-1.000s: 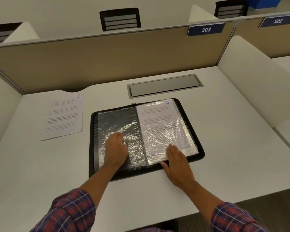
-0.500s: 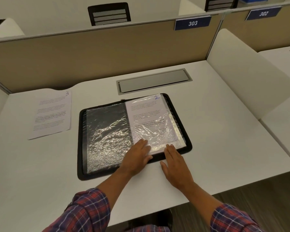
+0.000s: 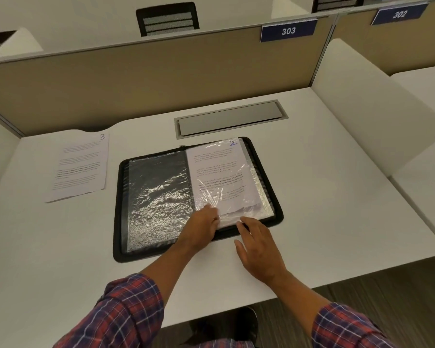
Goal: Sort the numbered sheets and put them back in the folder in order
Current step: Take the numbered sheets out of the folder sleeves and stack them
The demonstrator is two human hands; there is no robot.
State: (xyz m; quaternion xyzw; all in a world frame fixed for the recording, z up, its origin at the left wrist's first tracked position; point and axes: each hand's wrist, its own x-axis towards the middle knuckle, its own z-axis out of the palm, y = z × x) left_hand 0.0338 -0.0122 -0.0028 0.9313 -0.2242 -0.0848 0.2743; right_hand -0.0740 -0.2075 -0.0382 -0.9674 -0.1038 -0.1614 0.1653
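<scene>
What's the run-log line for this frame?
sheet 2: in right sleeve of open folder | left hand: at sleeve's lower-left corner, grip unclear | right hand: flat at folder's near edge | sheet 3: loose on desk

white desk point(image 3: 337, 197) bears an open folder point(image 3: 119, 209) and a sheet point(image 3: 81, 167) (numbered 3).

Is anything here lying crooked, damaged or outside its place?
Yes. Sheet 2, in the right sleeve of the folder, has a wavy lower edge near the left hand, short of the sleeve's bottom. Sheet 3 lies loose on the desk, left of the folder.
</scene>
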